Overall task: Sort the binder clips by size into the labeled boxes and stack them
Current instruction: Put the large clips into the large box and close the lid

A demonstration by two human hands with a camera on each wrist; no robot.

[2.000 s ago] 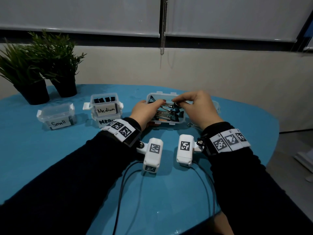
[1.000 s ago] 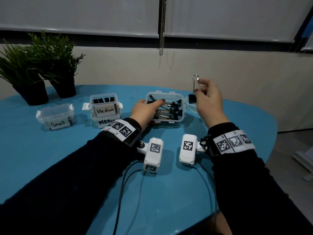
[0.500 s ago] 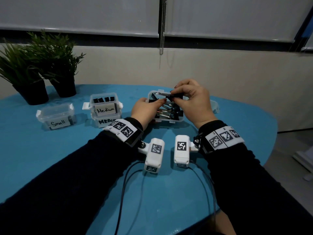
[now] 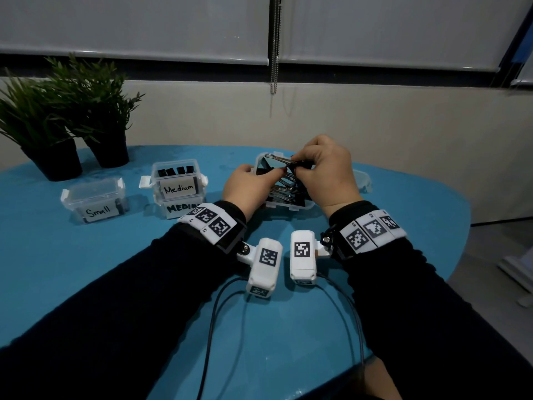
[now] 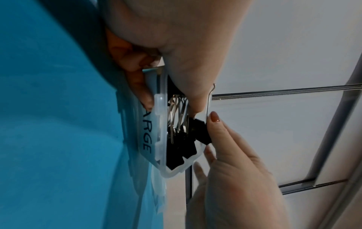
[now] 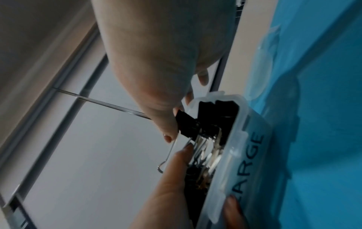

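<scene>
The clear box marked Large sits on the blue table, packed with several black binder clips. My left hand grips its near left wall, thumb inside against the clips' wire handles and fingers on the labelled front. My right hand pinches one large binder clip by its black body, just above the box's far end. The clip's wire handles point left. In the right wrist view my right thumb lies along that clip.
Left of the hands stand two stacked Medium boxes, the top one open with clips in it, and a lidded Small box. A loose clear lid lies right of the Large box. Two potted plants stand far left. The table's edge curves away on the right.
A second ago my right hand held the clip high to the right of the box. It has come down and left, and the clip now lies flat over the box. The left hand stayed.
</scene>
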